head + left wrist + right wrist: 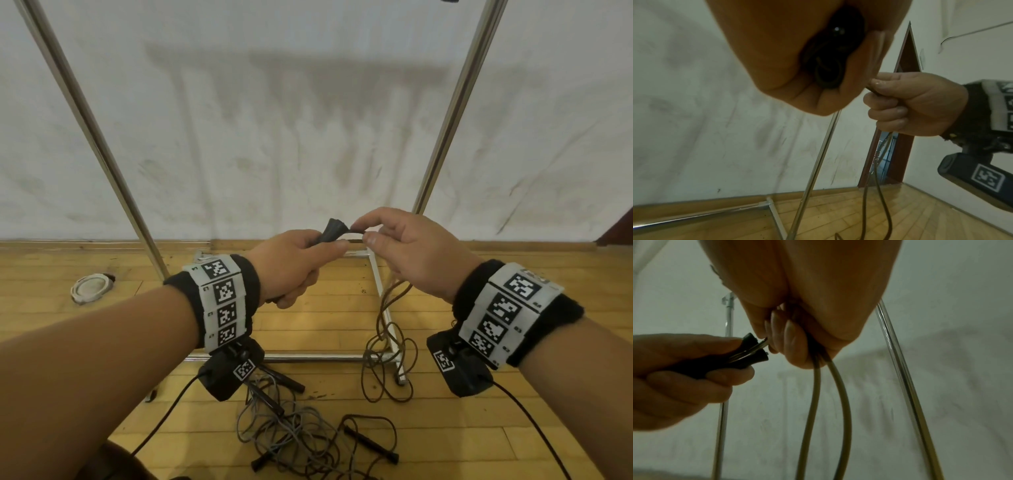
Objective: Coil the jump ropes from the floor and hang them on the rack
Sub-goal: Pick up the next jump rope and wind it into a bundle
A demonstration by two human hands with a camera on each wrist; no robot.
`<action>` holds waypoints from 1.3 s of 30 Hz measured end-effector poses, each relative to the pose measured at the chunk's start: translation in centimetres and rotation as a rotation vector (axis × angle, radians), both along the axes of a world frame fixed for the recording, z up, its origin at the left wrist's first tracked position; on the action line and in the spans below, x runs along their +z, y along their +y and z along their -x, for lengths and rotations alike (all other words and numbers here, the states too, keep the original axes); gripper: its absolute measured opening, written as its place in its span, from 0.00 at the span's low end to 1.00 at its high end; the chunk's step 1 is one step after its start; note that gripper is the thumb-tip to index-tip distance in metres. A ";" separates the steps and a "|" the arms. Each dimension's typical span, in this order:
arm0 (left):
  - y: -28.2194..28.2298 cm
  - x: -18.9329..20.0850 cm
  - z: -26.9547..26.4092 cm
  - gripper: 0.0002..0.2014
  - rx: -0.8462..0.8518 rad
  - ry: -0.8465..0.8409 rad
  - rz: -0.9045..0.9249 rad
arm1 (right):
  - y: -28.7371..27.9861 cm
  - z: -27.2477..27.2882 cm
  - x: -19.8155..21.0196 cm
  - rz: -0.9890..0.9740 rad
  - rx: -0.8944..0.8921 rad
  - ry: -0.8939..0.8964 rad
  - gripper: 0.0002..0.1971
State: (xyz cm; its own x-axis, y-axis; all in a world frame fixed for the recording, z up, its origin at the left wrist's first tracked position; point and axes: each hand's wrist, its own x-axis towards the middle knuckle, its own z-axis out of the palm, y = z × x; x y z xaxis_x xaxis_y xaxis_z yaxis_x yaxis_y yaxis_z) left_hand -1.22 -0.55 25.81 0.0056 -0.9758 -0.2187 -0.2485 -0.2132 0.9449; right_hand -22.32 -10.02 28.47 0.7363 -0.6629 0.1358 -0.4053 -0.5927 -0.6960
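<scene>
My left hand (310,260) grips both black handles (331,232) of a brown jump rope, held side by side at chest height before the rack. Just right of the handle tips, my right hand (364,234) pinches the cord where it leaves them. Two strands (815,402) fall from that curled right hand (795,344) to a loose heap (387,363) on the floor by the rack's base. The left wrist view shows the handle ends (830,53) inside my left palm. The rack's steel poles (92,137) rise left and right; its top bar is out of view.
A tangled grey rope (291,431) and a dark rope with black handles (371,445) lie on the wooden floor near my feet. The rack's base bar (308,358) crosses the floor. A white round object (90,287) sits at left. A doorway (900,113) stands at right.
</scene>
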 end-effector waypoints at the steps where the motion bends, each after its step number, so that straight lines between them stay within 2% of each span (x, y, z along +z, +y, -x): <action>1: -0.1 0.0 0.0 0.12 0.019 -0.024 -0.017 | 0.0 0.1 0.1 0.073 0.010 0.048 0.10; 4: -0.5 -0.2 0.1 0.22 0.066 -0.214 -0.052 | 0.3 0.1 0.7 0.272 0.053 0.219 0.12; 8: -0.8 0.2 0.7 0.19 0.058 -0.543 -0.087 | 1.3 -0.6 2.1 0.486 0.086 0.445 0.13; 13: -0.9 1.3 2.0 0.20 -0.088 -0.993 -0.144 | 2.9 -1.9 3.1 0.597 0.123 0.658 0.11; 16: -0.4 1.6 3.0 0.16 -0.209 -1.191 -0.139 | 3.0 -2.0 3.0 0.570 0.167 0.645 0.13; 20: 0.9 1.1 4.0 0.10 -0.373 -1.255 -0.085 | 2.1 -0.7 2.5 0.338 0.191 0.419 0.09; 23: 1.7 1.2 4.0 0.09 -0.448 -1.227 0.068 | 0.8 0.3 1.8 0.060 0.145 0.243 0.06; 25: 1.9 1.3 3.8 0.08 -0.430 -1.130 0.179 | 0.5 0.6 1.0 -0.196 0.110 0.094 0.10; 27: 1.9 1.7 3.5 0.06 -0.333 -0.958 0.293 | 0.5 0.3 0.2 -0.444 0.064 -0.057 0.18; 29: 1.7 2.1 3.1 0.05 -0.148 -0.709 0.368 | 0.6 -0.3 -0.4 -0.591 0.008 -0.117 0.25; 32: 0.5 2.6 2.5 0.10 0.125 -0.515 0.379 | 0.7 -0.9 -0.7 -0.662 0.004 -0.112 0.24; 34: -0.1 2.5 2.0 0.10 0.226 -0.416 0.346 | 0.9 -1.0 -0.8 -0.646 0.015 -0.111 0.24; 37: -0.7 2.4 0.8 0.10 0.370 -0.194 0.329 | 1.0 -0.6 -0.8 -0.584 0.073 -0.067 0.22; 39: -0.9 3.0 -0.7 0.09 0.498 -0.064 0.355 | 0.3 0.2 -1.0 -0.476 0.102 0.054 0.18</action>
